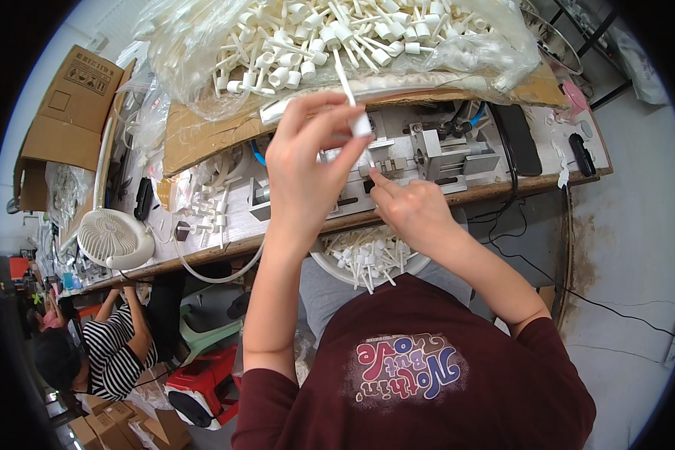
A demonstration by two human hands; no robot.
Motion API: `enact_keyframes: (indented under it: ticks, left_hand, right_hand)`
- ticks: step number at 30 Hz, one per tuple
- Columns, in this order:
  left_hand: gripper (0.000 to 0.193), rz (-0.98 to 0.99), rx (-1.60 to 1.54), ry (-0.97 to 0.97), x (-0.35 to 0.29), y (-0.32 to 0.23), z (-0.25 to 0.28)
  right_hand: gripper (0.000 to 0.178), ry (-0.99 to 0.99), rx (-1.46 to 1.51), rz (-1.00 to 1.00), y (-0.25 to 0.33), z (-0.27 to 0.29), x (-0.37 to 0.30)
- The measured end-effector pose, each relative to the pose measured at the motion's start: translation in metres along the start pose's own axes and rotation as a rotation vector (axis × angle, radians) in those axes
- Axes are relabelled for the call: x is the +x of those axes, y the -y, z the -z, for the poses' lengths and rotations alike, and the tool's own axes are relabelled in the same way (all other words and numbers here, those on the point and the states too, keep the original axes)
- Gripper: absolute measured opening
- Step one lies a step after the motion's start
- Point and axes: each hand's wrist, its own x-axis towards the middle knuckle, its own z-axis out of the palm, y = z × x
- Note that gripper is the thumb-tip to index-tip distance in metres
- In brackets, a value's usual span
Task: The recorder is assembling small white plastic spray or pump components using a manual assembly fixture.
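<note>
My left hand [307, 157] is raised over the metal fixture on the bench. Its fingers are closed around a white plastic cap with a thin stem [361, 126], the stem pointing up and away. Below and to the right, my right hand [418, 214] has its fingers curled and its index fingertip against the middle of the metal fixture [427, 154]. A small pale tip shows just above that fingertip; what the fingers grip there is hidden. A white bowl [319, 262] in my lap holds many similar stemmed pieces.
Beyond the fixture, a heap of white stemmed caps [337, 34] lies on plastic film over cardboard [195, 139]. A small white fan [116, 238] stands left, near loose white parts [210, 217]. Black cables hang at the right. Another person [120, 330] sits at the left.
</note>
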Motion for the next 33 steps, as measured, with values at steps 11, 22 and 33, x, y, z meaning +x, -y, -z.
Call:
enact_keyframes:
  ticks: [11,22,33]
  left_hand:
    - [0.030,-0.112,0.440,0.183,-0.100,0.006,-0.017]
    - [0.029,-0.158,0.606,0.242,-0.092,0.029,-0.037]
    - [0.018,0.012,0.272,0.091,-0.047,0.008,-0.010]
  right_hand:
    - [0.019,-0.475,-0.009,-0.097,-0.107,0.030,0.127]
    - [0.019,-0.240,0.218,-0.179,-0.083,0.046,0.124]
    - [0.028,-0.143,0.788,-0.334,-0.043,0.060,0.023]
